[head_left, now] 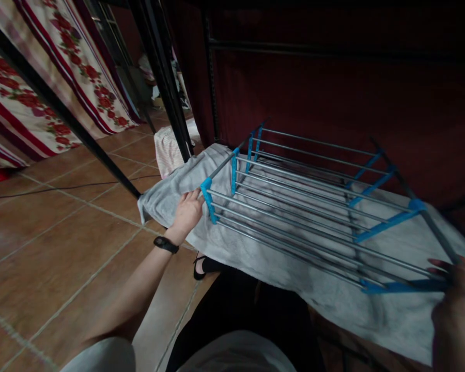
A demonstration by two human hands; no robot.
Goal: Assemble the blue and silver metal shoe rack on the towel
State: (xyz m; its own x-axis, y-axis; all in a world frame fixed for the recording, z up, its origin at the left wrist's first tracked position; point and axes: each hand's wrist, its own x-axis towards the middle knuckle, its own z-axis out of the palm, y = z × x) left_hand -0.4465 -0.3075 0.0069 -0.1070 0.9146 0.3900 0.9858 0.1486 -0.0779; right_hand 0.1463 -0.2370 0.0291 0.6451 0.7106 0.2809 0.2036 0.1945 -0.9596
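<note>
A shoe rack made of grey metal tubes with bright blue plastic joints lies across a grey cloth, its right end tilted up. My left hand, with a black band on the wrist, is closed at the rack's near left corner, beside a blue joint. At the near right corner, my right hand wraps round the end tube. That hand is dark and blurred, and the picture's edge cuts part of it off.
Black metal posts and a slanting black bar stand to the left. Behind the rack is a dark red panel. A flowered curtain hangs over the tiled floor, where a thin cable runs.
</note>
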